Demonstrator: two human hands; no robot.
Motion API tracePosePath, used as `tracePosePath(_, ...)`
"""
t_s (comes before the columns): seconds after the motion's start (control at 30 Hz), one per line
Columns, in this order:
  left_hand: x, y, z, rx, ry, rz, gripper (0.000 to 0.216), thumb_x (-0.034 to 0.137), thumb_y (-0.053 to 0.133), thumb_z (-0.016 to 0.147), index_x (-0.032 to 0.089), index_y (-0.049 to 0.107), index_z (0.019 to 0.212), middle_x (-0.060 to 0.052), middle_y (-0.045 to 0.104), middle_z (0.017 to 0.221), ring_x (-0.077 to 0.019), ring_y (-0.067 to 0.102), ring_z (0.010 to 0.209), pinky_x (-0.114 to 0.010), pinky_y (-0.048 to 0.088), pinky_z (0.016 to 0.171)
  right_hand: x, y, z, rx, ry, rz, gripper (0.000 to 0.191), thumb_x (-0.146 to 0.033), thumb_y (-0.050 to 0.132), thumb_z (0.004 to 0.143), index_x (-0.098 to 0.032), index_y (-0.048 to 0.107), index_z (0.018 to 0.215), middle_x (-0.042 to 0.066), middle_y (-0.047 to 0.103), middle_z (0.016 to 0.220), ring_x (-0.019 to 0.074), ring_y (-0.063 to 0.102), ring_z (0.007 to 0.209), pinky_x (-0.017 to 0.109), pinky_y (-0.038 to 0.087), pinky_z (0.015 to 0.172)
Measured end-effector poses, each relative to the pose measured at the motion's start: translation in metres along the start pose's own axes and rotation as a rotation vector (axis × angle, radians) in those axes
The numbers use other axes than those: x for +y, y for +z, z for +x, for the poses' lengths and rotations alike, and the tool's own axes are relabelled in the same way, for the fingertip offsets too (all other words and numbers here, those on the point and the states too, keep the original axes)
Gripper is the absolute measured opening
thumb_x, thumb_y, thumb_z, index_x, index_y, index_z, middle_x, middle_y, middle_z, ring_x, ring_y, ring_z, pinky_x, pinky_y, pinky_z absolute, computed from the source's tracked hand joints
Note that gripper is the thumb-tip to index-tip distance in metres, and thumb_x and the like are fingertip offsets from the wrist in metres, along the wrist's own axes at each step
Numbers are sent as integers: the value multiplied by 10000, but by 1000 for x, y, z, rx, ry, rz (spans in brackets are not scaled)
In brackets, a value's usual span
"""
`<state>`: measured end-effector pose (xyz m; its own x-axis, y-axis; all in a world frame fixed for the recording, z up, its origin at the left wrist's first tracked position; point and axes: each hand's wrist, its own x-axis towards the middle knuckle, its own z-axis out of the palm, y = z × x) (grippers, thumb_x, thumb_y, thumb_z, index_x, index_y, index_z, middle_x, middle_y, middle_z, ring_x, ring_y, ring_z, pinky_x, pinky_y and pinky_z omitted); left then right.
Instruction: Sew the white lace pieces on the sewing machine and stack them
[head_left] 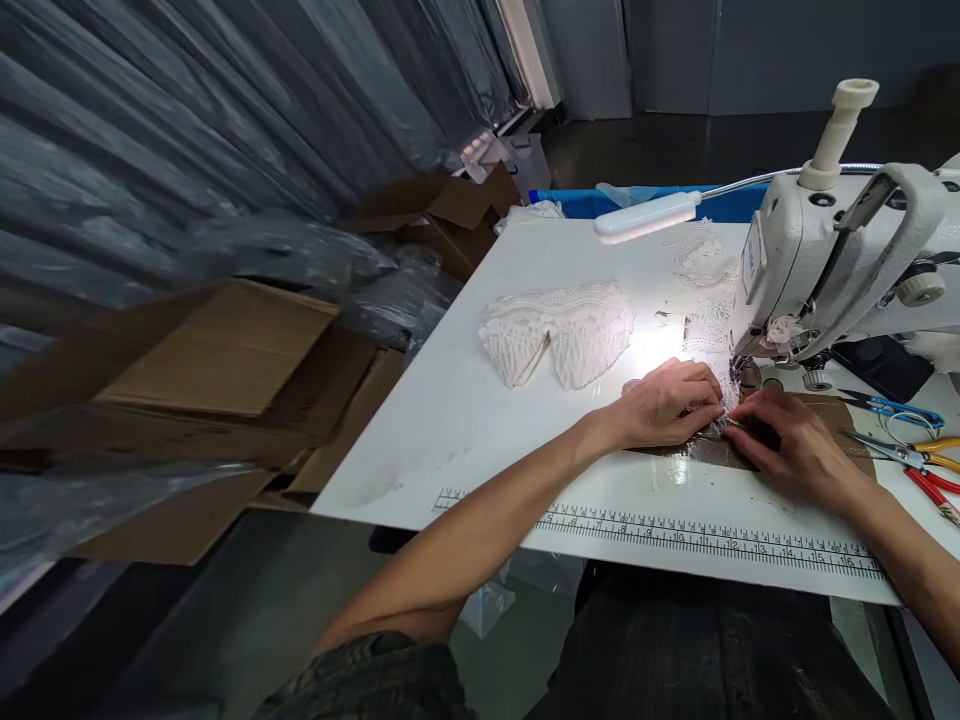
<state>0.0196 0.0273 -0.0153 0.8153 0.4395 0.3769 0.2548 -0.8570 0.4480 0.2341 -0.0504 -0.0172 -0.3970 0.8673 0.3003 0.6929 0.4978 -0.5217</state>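
Nearest, in the head view, I note a dark patterned sleeve (367, 680) and dark clothing (705, 640) below the table's (390, 470) front edge. White lace (711, 335) lies at the fingertips, its long axis running away from the person, alongside the sewing machine (787, 250). The left hand (671, 402) pinches its near end; the right hand (784, 437) meets it from the other side, finger and thumb bent, though whether they grip I cannot tell. A brown sheet (829, 415) lies beneath. Room opens leftward, towards folded lace (559, 330); rightward, cutting tools (911, 457) crowd the right wrist.
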Motion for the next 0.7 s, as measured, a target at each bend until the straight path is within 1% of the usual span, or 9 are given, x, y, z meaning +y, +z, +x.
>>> tracePosePath(0.07,-1,1,0,15,60,36,204,357,598,960,162,655,952,-74,712,983,-186,664,917,-363,517,815,-2,2,1,23,9,19,219,-325,474,985,-208,648,923,93,670,916,236,648,864,406,550,780)
tracePosePath(0.13,-2,3,0,30,107,77,203,357,593,967,165,657,973,-79,719,990,-186,672,911,-364,538,806,-2,0,2,45,32,52,214,-315,462,990,-214,641,932,86,673,912,226,652,860,390,557,774)
tracePosePath(0.23,-2,2,0,132,124,53,201,243,487,1015,155,649,935,-75,733,950,-153,687,889,-320,570,787,1,-2,1,70,70,-3,234,-341,463,995,-207,649,1041,95,674,959,227,653,860,383,565,760)
tracePosePath(0.27,-2,1,0,173,118,31,198,225,476,1017,148,643,944,-77,737,948,-144,691,895,-304,579,787,2,-3,0,64,59,-52,264,-341,452,998,-200,653,1094,105,668,975,230,649,851,387,566,748)
tracePosePath(0.33,-2,0,0,213,98,6,177,219,478,1013,143,634,978,-81,745,966,-134,695,919,-287,591,790,4,-3,0,24,-6,-155,317,-321,426,999,-195,663,1168,117,647,975,232,632,820,393,560,721)
tracePosePath(0.43,-2,1,0,169,110,6,183,217,472,1007,154,635,951,-75,753,978,-126,700,914,-286,597,788,7,-2,-1,-17,-118,-234,329,-273,422,985,-201,699,1148,110,609,923,224,601,802,379,546,713)
tracePosePath(0.5,-3,3,0,134,137,11,202,217,473,1002,159,643,910,-71,757,967,-132,704,900,-298,595,794,7,-2,-2,-17,-153,-234,306,-249,447,970,-189,715,1104,108,597,913,223,591,825,371,539,734)
tracePosePath(0.57,-4,5,0,105,148,30,206,222,482,997,161,657,906,-66,760,947,-142,706,884,-315,590,801,7,-4,-4,-38,-161,-219,281,-228,475,951,-185,722,1077,105,597,920,223,584,845,372,532,756)
tracePosePath(0.7,-4,9,0,36,141,97,213,233,484,996,175,674,920,-44,766,935,-148,699,853,-338,565,806,5,-8,-5,-115,-136,-165,273,-192,523,907,-228,739,1070,87,597,921,224,576,884,384,528,803)
